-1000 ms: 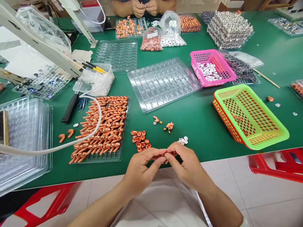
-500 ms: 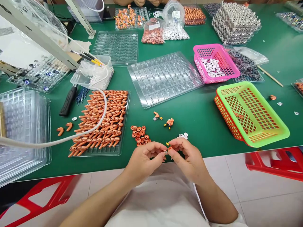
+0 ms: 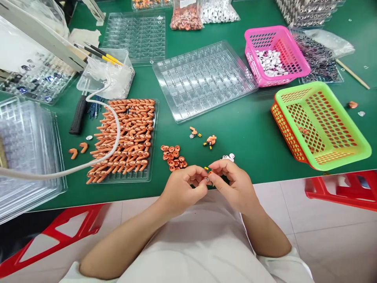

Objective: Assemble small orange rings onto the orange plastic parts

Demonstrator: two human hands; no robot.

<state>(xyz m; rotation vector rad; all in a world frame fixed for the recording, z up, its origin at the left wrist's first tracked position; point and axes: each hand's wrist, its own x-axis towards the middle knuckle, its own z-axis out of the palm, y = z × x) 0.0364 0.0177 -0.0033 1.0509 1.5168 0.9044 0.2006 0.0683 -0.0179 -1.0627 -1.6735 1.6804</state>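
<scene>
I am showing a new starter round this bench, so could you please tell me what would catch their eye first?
Probably the tray of orange curved parts left of centre, and the bright green basket at the right table edge. At the near edge, the left hand and right hand pinch a tiny part together.

One camera sits on the person's head, looking forward and steeply down. The hands (image 3: 207, 184) are close beneath it at the near edge of the green counter (image 3: 250, 133), which stretches away toward the top.
</scene>
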